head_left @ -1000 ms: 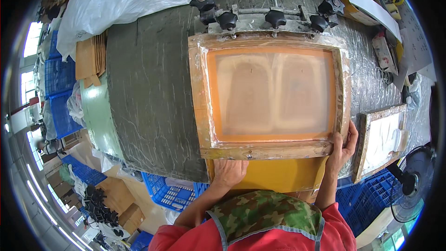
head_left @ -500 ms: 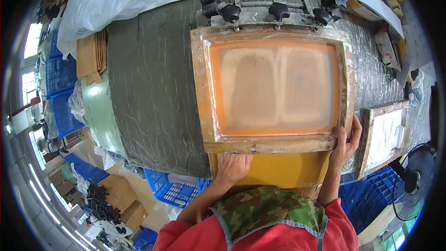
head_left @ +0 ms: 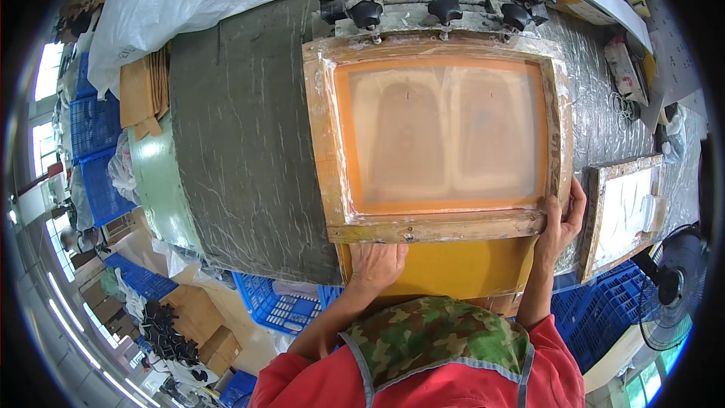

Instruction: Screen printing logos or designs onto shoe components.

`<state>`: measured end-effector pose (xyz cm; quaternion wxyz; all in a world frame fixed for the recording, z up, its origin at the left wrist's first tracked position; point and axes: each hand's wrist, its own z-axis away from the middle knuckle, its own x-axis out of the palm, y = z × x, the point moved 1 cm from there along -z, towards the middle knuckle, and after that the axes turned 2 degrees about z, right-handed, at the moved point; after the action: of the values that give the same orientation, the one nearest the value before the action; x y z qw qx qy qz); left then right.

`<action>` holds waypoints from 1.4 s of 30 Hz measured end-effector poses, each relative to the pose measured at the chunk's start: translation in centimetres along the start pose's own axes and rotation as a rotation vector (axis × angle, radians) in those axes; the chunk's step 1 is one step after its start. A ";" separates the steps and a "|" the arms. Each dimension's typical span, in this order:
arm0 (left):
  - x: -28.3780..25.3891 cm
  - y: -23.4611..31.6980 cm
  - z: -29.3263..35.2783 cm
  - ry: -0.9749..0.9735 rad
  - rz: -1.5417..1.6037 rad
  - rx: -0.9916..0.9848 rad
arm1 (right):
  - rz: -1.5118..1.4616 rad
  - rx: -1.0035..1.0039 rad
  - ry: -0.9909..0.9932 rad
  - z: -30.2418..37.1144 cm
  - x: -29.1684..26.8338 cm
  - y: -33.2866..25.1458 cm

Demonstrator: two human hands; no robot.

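Head view. Over the last second the wooden screen frame (head_left: pixel 438 136) has held its place on the table; only the camera has shifted slightly. The left hand (head_left: pixel 375 264), which lay a little further right on the yellow sheet (head_left: pixel 445 268) before, now sits flat near the sheet's left end, fingers together and pressed down, tips just under the frame's near rail. The right hand (head_left: pixel 563 223) has stayed wrapped around the frame's near right corner, thumb on top, fingers curled behind the edge. The judgement: the frame is down and steady over the sheet, and both hands are bracing rather than moving it.

The frame is fixed at its far rail under a row of black clamp knobs (head_left: pixel 445 7). Its orange mesh (head_left: pixel 442 132) shows two pale panels through it.

Surroundings: grey-green table covering (head_left: pixel 242 151) to the left; a smaller wooden frame (head_left: pixel 623 211) lies just right of the right hand, close enough to crowd that corner. Blue crates (head_left: pixel 272 306) stand below the table edge, a fan (head_left: pixel 676 295) at lower right, a white plastic sheet (head_left: pixel 189 0) at upper left.
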<state>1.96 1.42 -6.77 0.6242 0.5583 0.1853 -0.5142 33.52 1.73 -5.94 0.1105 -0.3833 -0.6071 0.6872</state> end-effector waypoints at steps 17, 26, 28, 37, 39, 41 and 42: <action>0.2 0.0 0.1 0.022 -0.025 0.006 | 0.016 0.004 -0.011 -0.1 0.0 -0.4; 0.5 -0.4 1.2 0.066 -0.059 0.048 | -0.027 0.032 0.011 -0.1 0.1 -0.8; -0.8 0.1 1.8 0.074 -0.073 0.109 | 0.003 -0.003 -0.022 0.0 -0.3 0.0; -0.5 -0.7 4.8 0.220 0.165 0.306 | 0.082 -0.023 -0.025 0.2 0.4 1.6; -0.6 -0.8 4.7 0.227 0.169 0.301 | 0.126 -0.050 -0.047 0.0 0.7 1.2; -0.8 -0.8 4.7 0.228 0.163 0.289 | 0.152 -0.091 -0.045 0.0 0.7 1.3; -0.8 -0.8 4.4 0.238 0.154 0.302 | 0.155 -0.088 -0.054 0.0 0.8 1.4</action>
<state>-0.51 -2.04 -5.19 0.5444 0.7151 0.1352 -0.4172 33.43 1.93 -7.51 0.0234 -0.4151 -0.6080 0.6763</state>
